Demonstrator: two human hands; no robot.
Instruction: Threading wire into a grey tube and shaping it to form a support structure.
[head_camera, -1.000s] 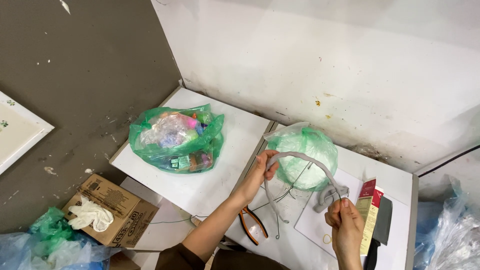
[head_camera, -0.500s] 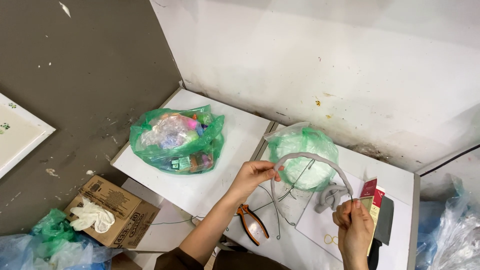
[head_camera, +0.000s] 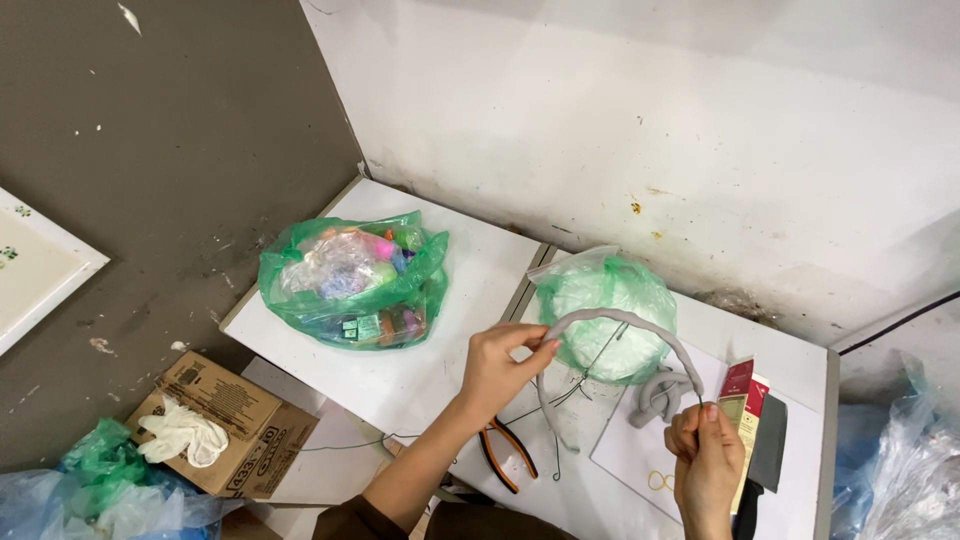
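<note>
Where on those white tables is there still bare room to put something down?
Bare patches: the left table in front of the green bag, toward the left hand, and the back strip by the wall. The right table is bare at its back right corner. It is crowded around the pale bag, grey roll, pliers and right hand.

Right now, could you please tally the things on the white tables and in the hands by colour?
Green: 2 – bag of mixed items, bag around pale ball
Grey: 2 – curved strip in both hands, lump
Orange: 1 – pliers
Red: 1 – packet
Total: 6
</note>
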